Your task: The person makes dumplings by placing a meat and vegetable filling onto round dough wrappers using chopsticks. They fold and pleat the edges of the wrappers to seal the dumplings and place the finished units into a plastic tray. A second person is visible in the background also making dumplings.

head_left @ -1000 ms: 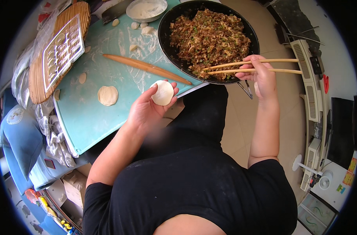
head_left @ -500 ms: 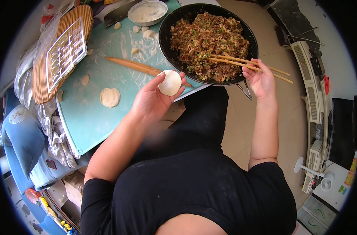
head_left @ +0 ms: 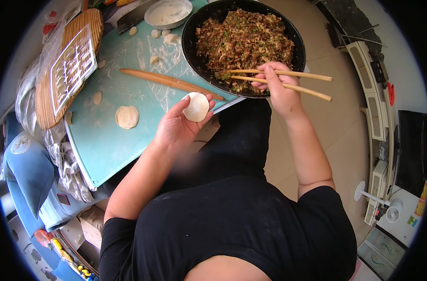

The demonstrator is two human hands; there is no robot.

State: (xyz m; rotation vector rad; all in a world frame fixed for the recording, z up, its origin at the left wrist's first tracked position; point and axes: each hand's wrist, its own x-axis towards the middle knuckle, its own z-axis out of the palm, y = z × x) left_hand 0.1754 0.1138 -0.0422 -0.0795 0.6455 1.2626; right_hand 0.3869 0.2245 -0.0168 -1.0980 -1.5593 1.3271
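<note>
My left hand (head_left: 176, 127) cradles a round white dough wrapper (head_left: 196, 107) in its fingers, just in front of the table's near edge. My right hand (head_left: 278, 89) grips a pair of wooden chopsticks (head_left: 288, 80), whose tips reach into the minced filling (head_left: 244, 44) in a big black bowl (head_left: 191, 47). The bowl stands at the far right of the pale green board (head_left: 110, 140). A wooden rolling pin (head_left: 169, 82) lies on the board between the bowl and another flat wrapper (head_left: 127, 116).
A small bowl of flour (head_left: 167, 12) and several dough pieces (head_left: 163, 35) sit at the board's far edge. A round woven tray (head_left: 47, 105) with a white plastic grid (head_left: 73, 68) lies at the left. Blue cushions (head_left: 28, 173) and boxes are below left; appliances line the right.
My right hand has swung the chopsticks from beside the bowl's rim into the filling. My left hand has lifted the wrapper closer to the bowl.
</note>
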